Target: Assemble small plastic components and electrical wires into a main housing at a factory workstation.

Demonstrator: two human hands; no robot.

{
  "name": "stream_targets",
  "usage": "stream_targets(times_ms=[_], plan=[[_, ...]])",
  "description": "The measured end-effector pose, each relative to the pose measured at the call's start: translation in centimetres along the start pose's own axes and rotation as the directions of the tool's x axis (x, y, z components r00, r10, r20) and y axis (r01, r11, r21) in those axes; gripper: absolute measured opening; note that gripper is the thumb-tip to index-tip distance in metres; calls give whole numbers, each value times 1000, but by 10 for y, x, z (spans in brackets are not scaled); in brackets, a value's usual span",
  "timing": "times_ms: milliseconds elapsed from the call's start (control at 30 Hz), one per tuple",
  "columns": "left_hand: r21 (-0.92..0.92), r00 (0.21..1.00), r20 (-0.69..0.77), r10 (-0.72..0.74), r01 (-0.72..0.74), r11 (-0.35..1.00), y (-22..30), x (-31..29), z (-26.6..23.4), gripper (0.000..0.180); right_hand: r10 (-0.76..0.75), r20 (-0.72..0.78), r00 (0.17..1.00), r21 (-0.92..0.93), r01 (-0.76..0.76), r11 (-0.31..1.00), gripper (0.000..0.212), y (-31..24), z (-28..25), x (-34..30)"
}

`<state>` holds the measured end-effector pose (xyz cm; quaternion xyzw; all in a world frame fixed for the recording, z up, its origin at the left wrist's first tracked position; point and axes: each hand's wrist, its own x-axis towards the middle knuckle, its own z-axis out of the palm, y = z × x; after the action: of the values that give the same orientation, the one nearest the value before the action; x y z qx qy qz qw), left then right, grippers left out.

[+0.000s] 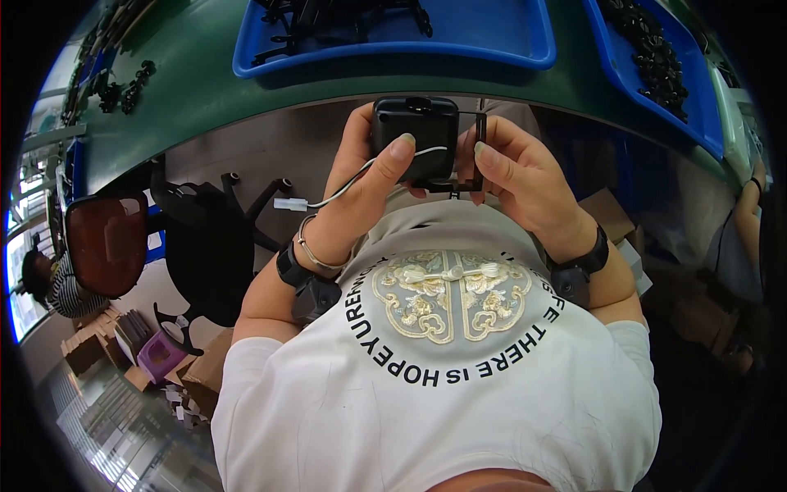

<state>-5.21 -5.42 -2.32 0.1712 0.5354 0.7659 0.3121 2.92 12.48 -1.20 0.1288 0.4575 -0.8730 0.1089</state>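
Observation:
Just in front of the table edge, my left hand (358, 168) grips a black box-shaped plastic device (416, 125) with rounded corners, its thumb lying across the face. A thin cable (351, 181) runs over that thumb and ends in a white plug (290, 204) that hangs beside the wrist. My right hand (525, 176) pinches a slim black bracket (480, 135) between thumb and fingers, at the device's right side. The bracket's lower part reaches under the device's bottom edge; whether they are joined I cannot tell.
Across the green table (184, 102) stand a blue tray (393, 60) of black parts and, to the right, another blue tray (611, 61) of small black pieces. A chair (209, 246) and cardboard boxes (205, 373) are at left. Another person's arm (748, 205) shows far right.

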Motion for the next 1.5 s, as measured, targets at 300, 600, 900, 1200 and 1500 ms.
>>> stream_targets(times_ms=[300,600,900,1200,1500], plan=[[-91,956,3,-294,293,952,20,12,7,52,-46,60,997,-45,48,998,41,2,-17,9],[-263,984,-49,-172,154,952,6,11,4,48,-65,73,995,-4,66,998,42,3,-3,8],[-357,995,-80,-60,28,934,3,17,15,42,-217,89,972,-240,233,942,35,11,1,21],[-274,994,-97,45,-70,959,1,17,16,40,-211,141,967,-603,253,756,29,-21,-4,-2],[-230,994,-105,7,-32,973,-3,14,4,40,-688,71,722,-985,159,66,16,-155,-111,-9]])
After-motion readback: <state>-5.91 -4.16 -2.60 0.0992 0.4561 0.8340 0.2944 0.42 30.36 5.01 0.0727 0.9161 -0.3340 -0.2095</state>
